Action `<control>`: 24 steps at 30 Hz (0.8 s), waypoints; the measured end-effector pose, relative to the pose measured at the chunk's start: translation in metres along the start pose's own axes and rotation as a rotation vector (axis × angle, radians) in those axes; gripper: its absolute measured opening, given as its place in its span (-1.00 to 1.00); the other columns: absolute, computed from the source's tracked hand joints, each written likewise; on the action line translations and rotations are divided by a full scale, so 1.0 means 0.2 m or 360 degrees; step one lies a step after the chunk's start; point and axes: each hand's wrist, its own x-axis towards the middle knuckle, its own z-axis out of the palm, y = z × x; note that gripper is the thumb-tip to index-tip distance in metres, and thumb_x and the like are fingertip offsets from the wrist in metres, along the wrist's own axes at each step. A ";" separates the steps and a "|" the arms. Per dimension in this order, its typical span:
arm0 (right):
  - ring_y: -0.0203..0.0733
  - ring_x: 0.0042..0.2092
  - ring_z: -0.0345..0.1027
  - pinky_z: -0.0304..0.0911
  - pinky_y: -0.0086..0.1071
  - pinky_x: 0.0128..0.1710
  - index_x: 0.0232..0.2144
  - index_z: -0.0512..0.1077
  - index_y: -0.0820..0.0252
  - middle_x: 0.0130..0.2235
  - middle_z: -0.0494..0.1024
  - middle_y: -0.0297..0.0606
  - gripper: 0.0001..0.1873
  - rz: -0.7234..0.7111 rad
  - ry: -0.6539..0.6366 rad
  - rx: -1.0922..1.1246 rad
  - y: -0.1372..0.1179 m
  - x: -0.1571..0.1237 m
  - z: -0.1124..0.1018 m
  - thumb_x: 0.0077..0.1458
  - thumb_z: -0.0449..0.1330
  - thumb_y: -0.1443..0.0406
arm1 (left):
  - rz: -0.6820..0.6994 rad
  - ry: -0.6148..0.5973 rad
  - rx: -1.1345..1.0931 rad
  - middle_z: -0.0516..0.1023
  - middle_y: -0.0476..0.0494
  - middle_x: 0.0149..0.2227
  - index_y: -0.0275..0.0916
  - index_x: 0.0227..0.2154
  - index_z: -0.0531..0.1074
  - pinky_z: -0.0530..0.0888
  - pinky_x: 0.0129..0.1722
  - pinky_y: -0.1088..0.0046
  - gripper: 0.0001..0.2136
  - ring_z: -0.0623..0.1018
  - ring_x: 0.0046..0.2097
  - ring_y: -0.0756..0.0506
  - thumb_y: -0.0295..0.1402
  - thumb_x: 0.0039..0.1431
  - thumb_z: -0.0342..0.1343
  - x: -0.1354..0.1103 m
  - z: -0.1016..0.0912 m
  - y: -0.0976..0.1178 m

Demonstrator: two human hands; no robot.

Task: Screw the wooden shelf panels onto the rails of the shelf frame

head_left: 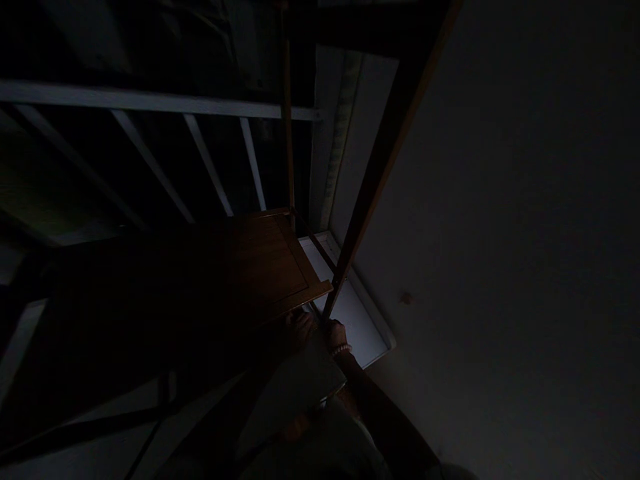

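The scene is very dark. A brown wooden panel point(260, 267), like a tabletop or shelf, spreads left of the middle. At its right corner a slanted wooden post point(367, 180) comes down to the right hand. My right hand point(337, 335), with a beaded bracelet point(341, 349), is closed at the lower end of this post; what its fingers hold is hidden. Just below the panel's front edge is my left hand point(301, 327), its fingers curled in shadow, and I cannot make out what is in them. A thin wooden crossbar point(315, 240) links the slanted post with a thinner upright point(289, 133) behind.
A white ledge or tray with a raised rim point(370, 333) lies under the post against the pale wall point(500, 233). Behind the panel runs a white railing point(150, 101) with slanting bars. A pale flat surface point(305, 367) sits below my hands, with a dim orange object point(295, 427) nearer me.
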 end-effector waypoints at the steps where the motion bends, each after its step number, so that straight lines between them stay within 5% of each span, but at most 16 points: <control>1: -0.17 -0.26 0.40 0.19 -0.50 -0.31 -0.32 0.49 0.35 -0.28 0.54 -0.04 -0.76 -0.0014 0.0005 -0.0005 0.00 0.00 0.00 0.00 0.04 0.48 | -0.0002 0.0008 0.0008 0.34 -0.38 -0.01 -0.37 -0.10 0.34 0.08 0.02 -0.07 -0.66 0.29 0.05 -0.23 -0.34 0.17 -0.20 0.01 0.00 0.00; 6: -0.18 -0.28 0.41 0.19 -0.50 -0.33 -0.34 0.49 0.38 -0.31 0.54 -0.02 -0.78 -0.0063 0.0036 -0.0046 0.02 -0.01 0.01 0.01 0.05 0.46 | 0.0026 0.0029 0.0047 0.29 -0.23 0.00 -0.31 -0.08 0.28 0.18 0.03 0.06 -0.66 0.28 0.04 -0.16 -0.26 0.11 -0.05 0.01 -0.02 0.02; 24: -0.24 -0.41 0.37 0.15 -0.51 -0.45 -0.48 0.47 0.30 -0.42 0.52 -0.12 -0.85 -0.0134 0.0165 -0.0098 0.03 -0.03 0.05 -0.04 0.09 0.45 | 0.0043 -0.0092 0.0085 0.30 -0.22 -0.05 -0.32 -0.13 0.30 0.24 -0.02 0.12 -0.70 0.30 0.00 -0.15 -0.27 0.10 -0.03 -0.02 -0.10 0.07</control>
